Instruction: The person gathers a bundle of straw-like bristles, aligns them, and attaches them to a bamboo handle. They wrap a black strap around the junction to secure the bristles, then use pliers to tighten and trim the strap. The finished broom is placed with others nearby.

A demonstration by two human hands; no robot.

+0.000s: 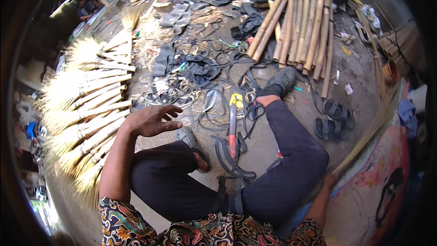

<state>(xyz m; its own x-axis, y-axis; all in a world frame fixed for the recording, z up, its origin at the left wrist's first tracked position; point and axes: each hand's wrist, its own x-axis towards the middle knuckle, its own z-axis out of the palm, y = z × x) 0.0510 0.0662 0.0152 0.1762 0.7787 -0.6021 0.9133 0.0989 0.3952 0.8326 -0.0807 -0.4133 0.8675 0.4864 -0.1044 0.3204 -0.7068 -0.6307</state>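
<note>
My left hand (157, 120) hovers over my left knee with its fingers loosely bent and apart, holding nothing. Low on the right, my right hand (328, 181) is closed at the lower end of a long bundle of broom straw (364, 148); its fingers are small and partly hidden. On the ground between my legs lies a red-handled tool with a grey, blade-like length (233, 125), beside a yellow piece (236, 99). Black rubber strips (224, 157) curl around it.
Finished straw brooms (86, 109) lie in a row at the left. Brooms with thick bamboo handles (302, 32) are stacked at the far right. Black sandals (334, 120) rest near my right knee. Scraps and black plastic (198, 69) litter the ground ahead. A flowered sheet (373, 173) lies at the right.
</note>
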